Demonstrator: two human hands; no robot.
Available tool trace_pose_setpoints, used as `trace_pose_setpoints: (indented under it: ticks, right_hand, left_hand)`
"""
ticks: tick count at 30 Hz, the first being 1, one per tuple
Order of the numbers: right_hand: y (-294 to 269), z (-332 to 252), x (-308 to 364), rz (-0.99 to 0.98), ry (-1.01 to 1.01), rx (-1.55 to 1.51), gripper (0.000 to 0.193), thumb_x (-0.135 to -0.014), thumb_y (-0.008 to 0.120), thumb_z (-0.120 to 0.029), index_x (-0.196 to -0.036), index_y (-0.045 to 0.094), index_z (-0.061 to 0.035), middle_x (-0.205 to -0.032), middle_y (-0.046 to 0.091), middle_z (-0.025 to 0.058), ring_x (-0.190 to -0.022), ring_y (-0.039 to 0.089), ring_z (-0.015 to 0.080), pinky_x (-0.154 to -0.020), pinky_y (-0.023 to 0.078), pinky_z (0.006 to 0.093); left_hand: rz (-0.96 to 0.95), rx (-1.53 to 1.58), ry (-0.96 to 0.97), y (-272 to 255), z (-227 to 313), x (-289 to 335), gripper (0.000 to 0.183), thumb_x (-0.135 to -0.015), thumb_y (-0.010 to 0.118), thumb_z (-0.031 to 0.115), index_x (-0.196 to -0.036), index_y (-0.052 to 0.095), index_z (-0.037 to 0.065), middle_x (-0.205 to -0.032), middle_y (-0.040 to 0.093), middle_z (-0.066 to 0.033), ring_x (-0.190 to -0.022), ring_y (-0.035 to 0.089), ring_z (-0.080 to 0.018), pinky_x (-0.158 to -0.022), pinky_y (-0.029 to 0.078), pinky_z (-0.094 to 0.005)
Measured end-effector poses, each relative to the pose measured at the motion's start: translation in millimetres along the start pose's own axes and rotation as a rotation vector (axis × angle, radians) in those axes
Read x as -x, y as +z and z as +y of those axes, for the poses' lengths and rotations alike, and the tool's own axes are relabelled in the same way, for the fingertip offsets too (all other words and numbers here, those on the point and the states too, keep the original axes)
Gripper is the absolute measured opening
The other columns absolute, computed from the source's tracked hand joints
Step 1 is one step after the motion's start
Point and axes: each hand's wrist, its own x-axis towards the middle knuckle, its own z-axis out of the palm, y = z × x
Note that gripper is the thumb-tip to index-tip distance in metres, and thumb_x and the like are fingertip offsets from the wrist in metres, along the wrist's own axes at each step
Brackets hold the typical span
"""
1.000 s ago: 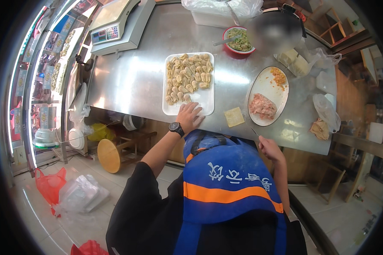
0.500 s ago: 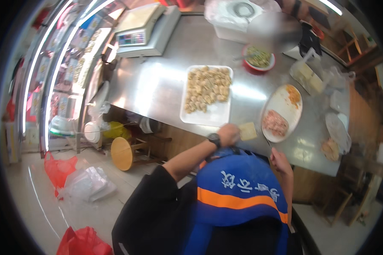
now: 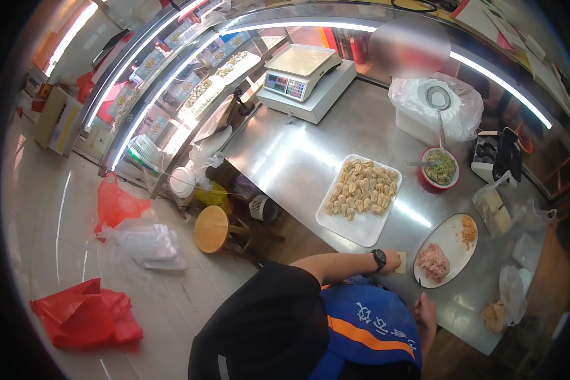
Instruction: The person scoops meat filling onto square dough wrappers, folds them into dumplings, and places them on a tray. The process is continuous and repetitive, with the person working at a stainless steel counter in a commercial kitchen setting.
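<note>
My left hand [image 3: 391, 261], with a dark watch on its wrist, is closed at the edge of a pale square dough wrapper [image 3: 401, 263] by the counter's front edge. My right hand [image 3: 426, 310] grips a thin dark-looking stick-like tool [image 3: 420, 289]; its tip reaches the near rim of the oval white plate [image 3: 453, 227]. Pink minced meat [image 3: 434, 263] lies on the plate's near part, with an orange shredded filling [image 3: 468, 233] farther back. Left of the plate, a white tray [image 3: 365, 235] carries rows of folded dumplings [image 3: 362, 187].
A red bowl [image 3: 424, 183] of green filling with a utensil stands behind the plate. Farther back are a scale [image 3: 299, 71] and a bag-covered white tub [image 3: 411, 125] with a strainer on top. Bagged pale blocks [image 3: 491, 211] sit at right. A round stool [image 3: 211, 228] stands left of the counter.
The view has swung left, so the counter and its contents appear farther right and lower. My left hand stays at the wrapper, and my right hand still holds the tool by the plate.
</note>
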Motion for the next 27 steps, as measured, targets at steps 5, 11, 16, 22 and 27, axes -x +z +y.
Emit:
trace_pose_setpoints:
  ticks: [5, 11, 16, 22, 27]
  right_hand:
    - [-11.3, 21.9, -22.9, 0.018, -0.017, 0.049, 0.046, -0.096, 0.048, -0.041, -0.065, 0.053, -0.0073, -0.051, 0.043, -0.0021, -0.042, 0.036, 0.0079, -0.039, 0.026, 0.0248]
    - [2.3, -16.3, 1.8, -0.042, -0.073, 0.107, 0.048, -0.095, 0.049, -0.046, -0.068, 0.055, -0.0075, -0.049, 0.043, -0.0022, -0.038, 0.036, 0.008, -0.036, 0.026, 0.0242]
    - [-3.6, 5.5, -0.4, -0.033, -0.039, 0.05, 0.049, -0.094, 0.049, -0.048, -0.068, 0.053, -0.0065, -0.05, 0.041, -0.003, -0.038, 0.034, 0.0063, -0.036, 0.024, 0.0231]
    - [-5.0, 26.9, 10.9, 0.037, 0.018, 0.019, 0.049, -0.094, 0.049, -0.049, -0.068, 0.054, -0.0068, -0.05, 0.04, -0.0034, -0.039, 0.033, 0.0064, -0.037, 0.024, 0.0232]
    - [-1.8, 37.2, 4.4, 0.132, -0.017, 0.135, 0.051, -0.093, 0.048, -0.048, -0.066, 0.056, -0.0052, -0.051, 0.044, -0.0002, -0.043, 0.04, 0.0117, -0.042, 0.031, 0.0289]
  left_hand:
    - [-0.074, -0.023, -0.048, -28.5, 10.0, 9.5, 0.014, -0.069, 0.065, 0.011, -0.081, 0.07, 0.005, -0.089, 0.068, -0.0168, -0.088, 0.065, -0.0341, -0.079, 0.052, -0.0412]
    - [0.004, -0.047, 0.058, -14.6, 4.1, 3.2, 0.014, -0.074, 0.059, 0.012, -0.081, 0.068, 0.005, -0.089, 0.067, -0.016, -0.086, 0.065, -0.0316, -0.076, 0.053, -0.0415]
    - [-0.003, -0.086, 0.083, -31.4, 5.6, 10.1, 0.014, -0.079, 0.055, 0.014, -0.081, 0.065, 0.005, -0.088, 0.065, -0.0164, -0.085, 0.064, -0.032, -0.076, 0.052, -0.0414]
    - [0.068, -0.098, 0.191, -29.5, 2.2, 4.8, 0.014, -0.081, 0.053, 0.015, -0.082, 0.061, 0.003, -0.084, 0.063, -0.0158, -0.082, 0.063, -0.0323, -0.074, 0.052, -0.0419]
    - [-0.065, -0.163, 0.163, -34.7, 6.9, 2.2, 0.014, -0.079, 0.053, 0.01, -0.081, 0.064, 0.003, -0.083, 0.066, -0.0183, -0.082, 0.065, -0.0325, -0.074, 0.053, -0.0403]
